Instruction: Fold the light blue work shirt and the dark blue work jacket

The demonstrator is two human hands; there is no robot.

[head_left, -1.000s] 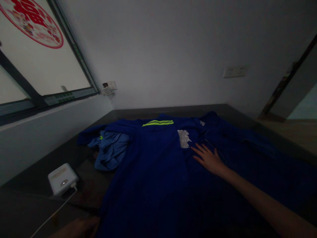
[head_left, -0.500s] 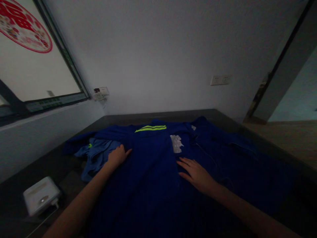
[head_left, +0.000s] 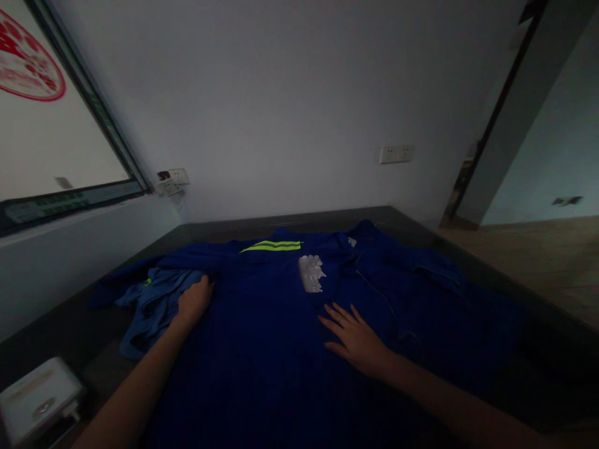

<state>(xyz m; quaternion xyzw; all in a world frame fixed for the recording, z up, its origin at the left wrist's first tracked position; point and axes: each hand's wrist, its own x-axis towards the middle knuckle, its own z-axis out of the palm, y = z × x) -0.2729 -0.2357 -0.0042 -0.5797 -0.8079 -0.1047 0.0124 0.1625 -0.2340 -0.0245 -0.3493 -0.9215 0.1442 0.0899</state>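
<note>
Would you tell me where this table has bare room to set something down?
Bare table shows behind the blue jacket along the wall, and left between sleeve and white box. Jacket, left hand and right hand crowd the middle.

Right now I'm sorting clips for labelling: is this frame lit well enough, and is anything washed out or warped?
Head view: dim overall, so the blue garment nearly merges with the dark tabletop. Head view: the window is washed out. Head view: the left hand and right hand read clearly enough, though soft. Head view: the door frame leans, wide-lens warp.
</note>
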